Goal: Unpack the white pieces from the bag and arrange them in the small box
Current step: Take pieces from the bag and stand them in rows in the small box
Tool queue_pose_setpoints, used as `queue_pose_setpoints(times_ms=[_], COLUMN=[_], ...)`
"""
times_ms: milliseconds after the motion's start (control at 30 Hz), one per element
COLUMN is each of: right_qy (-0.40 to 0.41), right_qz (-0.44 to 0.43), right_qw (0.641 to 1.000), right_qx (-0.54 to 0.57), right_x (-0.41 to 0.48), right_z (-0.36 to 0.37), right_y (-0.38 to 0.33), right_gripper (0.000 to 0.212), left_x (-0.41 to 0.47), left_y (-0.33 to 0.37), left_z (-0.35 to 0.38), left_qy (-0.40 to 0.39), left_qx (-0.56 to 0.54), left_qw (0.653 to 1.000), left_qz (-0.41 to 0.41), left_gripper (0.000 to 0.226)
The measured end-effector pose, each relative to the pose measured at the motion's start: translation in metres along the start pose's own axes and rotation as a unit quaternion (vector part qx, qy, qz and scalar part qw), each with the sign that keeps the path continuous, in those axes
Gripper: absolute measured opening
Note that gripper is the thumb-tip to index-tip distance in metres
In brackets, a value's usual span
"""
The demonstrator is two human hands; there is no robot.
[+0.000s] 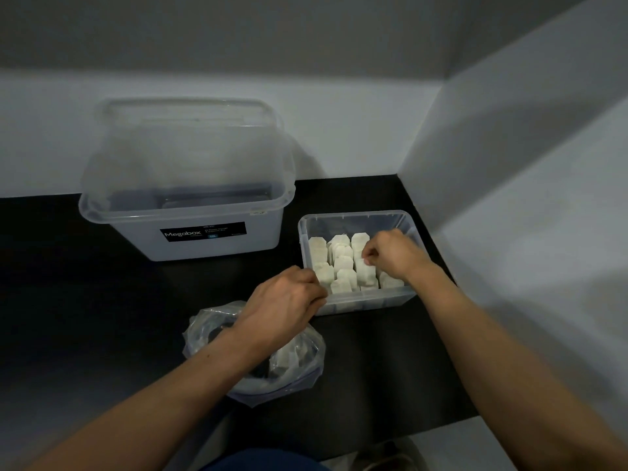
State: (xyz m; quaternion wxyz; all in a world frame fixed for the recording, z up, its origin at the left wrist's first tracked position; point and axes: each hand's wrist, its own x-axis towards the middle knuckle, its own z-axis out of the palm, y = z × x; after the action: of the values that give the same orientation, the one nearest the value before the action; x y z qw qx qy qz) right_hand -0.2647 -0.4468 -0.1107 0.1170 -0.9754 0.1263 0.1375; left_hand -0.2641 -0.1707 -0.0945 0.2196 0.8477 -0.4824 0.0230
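Arranging is judged underway: white pieces [289, 356] are left in the near-left bag [204, 331], and the left hand [283, 297] is curled at the corner of the small box [353, 215], grip indiscernible. Inside it, one upright piece is pinched by the right hand [394, 254]; another must be fetched next.

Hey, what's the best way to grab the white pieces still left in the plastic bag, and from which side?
Come straight down from above: the plastic bag sits with its mouth open upward. The leftover white pieces lie bunched toward its right side, so pinch a few across their flat faces. The left hand is nearest; its forearm crosses over the bag.
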Motion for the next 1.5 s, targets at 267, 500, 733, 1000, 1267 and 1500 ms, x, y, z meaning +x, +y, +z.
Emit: queue_pose_setpoints(times_ms=[267,500,733,1000,1267,1500], right_qy=[0.173,0.233,-0.053,-0.057,-0.05,-0.074], right_qz=[0.01,-0.07,-0.129,-0.04,0.051,0.058], right_qw=[0.977,0.891,0.988,0.982,0.986,0.991], right_qx=[0.125,0.384,0.062,-0.178,-0.154,-0.097], right_x=[-0.033,-0.145,-0.148,-0.141,-0.135,-0.13], right_z=[-0.014,-0.006,0.085,0.093,0.089,0.103], right_y=[-0.011,-0.116,-0.196,-0.191,-0.191,-0.182], right_gripper=[0.026,0.013,0.026,0.03,0.032,0.058], left_x=[-0.011,-0.072,-0.113,-0.101,-0.088,-0.098], left_y=[-0.005,-0.047,-0.058,-0.068,-0.045,-0.044], left_z=[-0.02,-0.059,-0.039,-0.009,-0.006,0.002], left_qy=[-0.015,0.053,-0.029,-0.38,-0.443,-0.368], left_qx=[-0.038,0.028,0.045,0.156,0.212,0.095], left_qw=[0.998,0.989,0.996,0.912,0.87,0.925], left_qz=[-0.04,-0.132,0.069,0.017,-0.044,-0.02], left_gripper=[0.031,0.024,0.012,0.03,0.041,0.026])
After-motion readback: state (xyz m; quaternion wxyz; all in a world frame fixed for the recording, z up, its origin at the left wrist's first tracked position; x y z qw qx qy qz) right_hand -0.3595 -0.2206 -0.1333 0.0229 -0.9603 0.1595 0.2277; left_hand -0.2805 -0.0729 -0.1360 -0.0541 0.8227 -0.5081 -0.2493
